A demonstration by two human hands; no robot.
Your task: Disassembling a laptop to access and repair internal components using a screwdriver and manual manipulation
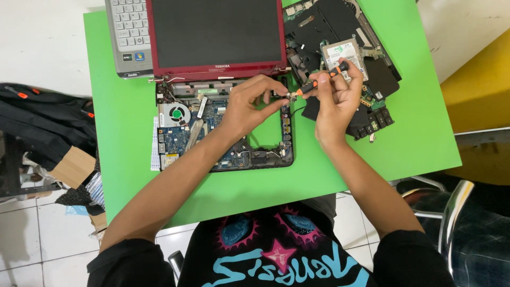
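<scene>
An opened laptop base (223, 133) with a bare blue circuit board and a small fan (175, 113) lies on the green table (122, 133); its red-framed dark screen (215, 34) is folded back above. My right hand (334, 98) grips an orange-and-black screwdriver (321, 81), tip pointing left. My left hand (249, 103) pinches a small metal part (291, 96) right at the screwdriver's tip, over the base's upper right corner.
A silver laptop keyboard (127, 32) lies under the red screen at the top left. Another dismantled black laptop chassis (345, 48) with a silver hard drive (344, 52) sits at the top right. A black bag (42, 117) and cardboard lie left; a chair (451, 212) stands right.
</scene>
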